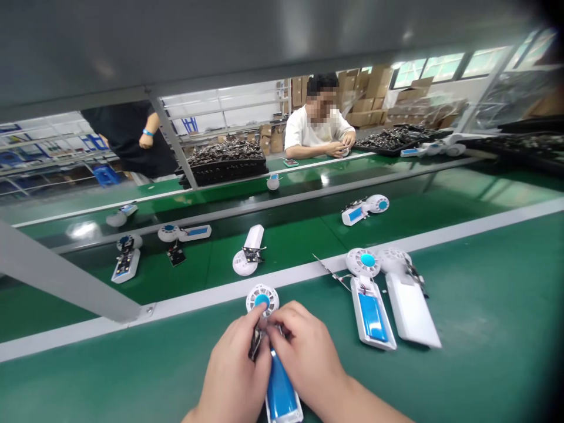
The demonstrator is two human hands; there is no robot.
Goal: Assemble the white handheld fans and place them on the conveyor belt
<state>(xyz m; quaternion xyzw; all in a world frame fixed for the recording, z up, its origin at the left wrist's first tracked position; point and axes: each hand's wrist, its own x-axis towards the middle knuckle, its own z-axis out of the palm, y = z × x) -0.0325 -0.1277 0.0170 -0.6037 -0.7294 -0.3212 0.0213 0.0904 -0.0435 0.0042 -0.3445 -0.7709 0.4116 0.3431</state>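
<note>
A white handheld fan [262, 298] with its casing open lies in front of me, its round head away from me. A blue battery [281, 388] fills its handle. My left hand [240, 361] is closed on a small dark circuit board [254, 342] beside the fan's neck, one finger reaching onto the blue hub. My right hand [308, 346] is pinched at the neck, fingertips meeting those of the left. What sits between the right fingertips is hidden. To the right lie another open fan [374, 314] with a blue battery and a fan with its white back [412, 308] up.
Several part-built fans [196, 233] lie on the green conveyor [299, 238] beyond the white rail [207, 299]. A grey post [70, 276] rises at left, and a shelf [264, 41] hangs overhead. Opposite, a co-worker [317, 129] handles a part between black trays [224, 167] of dark parts.
</note>
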